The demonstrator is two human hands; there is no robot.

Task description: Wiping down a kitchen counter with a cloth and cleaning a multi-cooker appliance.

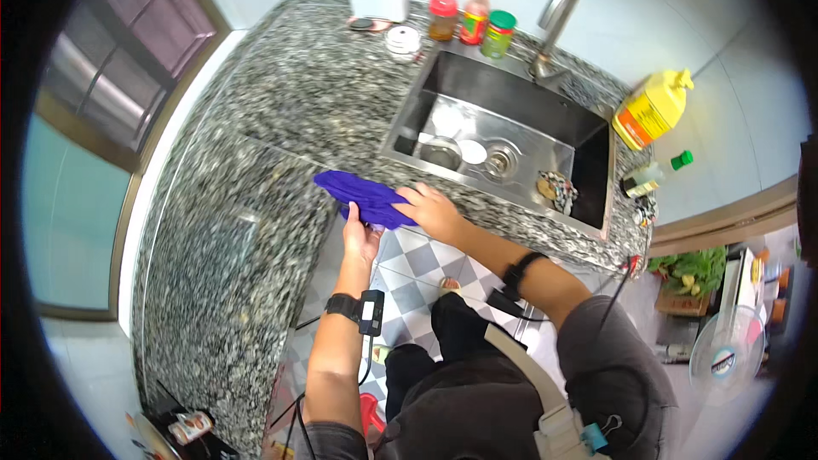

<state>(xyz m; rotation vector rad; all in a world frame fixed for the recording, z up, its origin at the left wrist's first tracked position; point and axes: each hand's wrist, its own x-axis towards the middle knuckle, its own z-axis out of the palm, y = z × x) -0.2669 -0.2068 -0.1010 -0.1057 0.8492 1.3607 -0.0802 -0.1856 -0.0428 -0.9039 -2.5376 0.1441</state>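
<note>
A folded purple cloth (364,195) is held in front of me, at the inner corner of the speckled granite counter (268,102). My left hand (361,236) grips it from below, thumb on top. On the cloth's right end lies my right hand (431,212), fingers closed over the fabric. Just beyond is a steel sink (498,185). Inside it are a round metal container (441,152), a white round piece (473,152) near the drain (500,160), and a crumpled patterned cloth (562,195). The cloth's underside is mostly hidden.
Behind the sink stand a red-lidded jar (442,18), a sauce bottle (474,16), a green-lidded jar (498,35) and the faucet (555,25). To its right are a yellow jug (652,108) and a green-capped bottle (652,177). A standing fan (727,351) is at the right.
</note>
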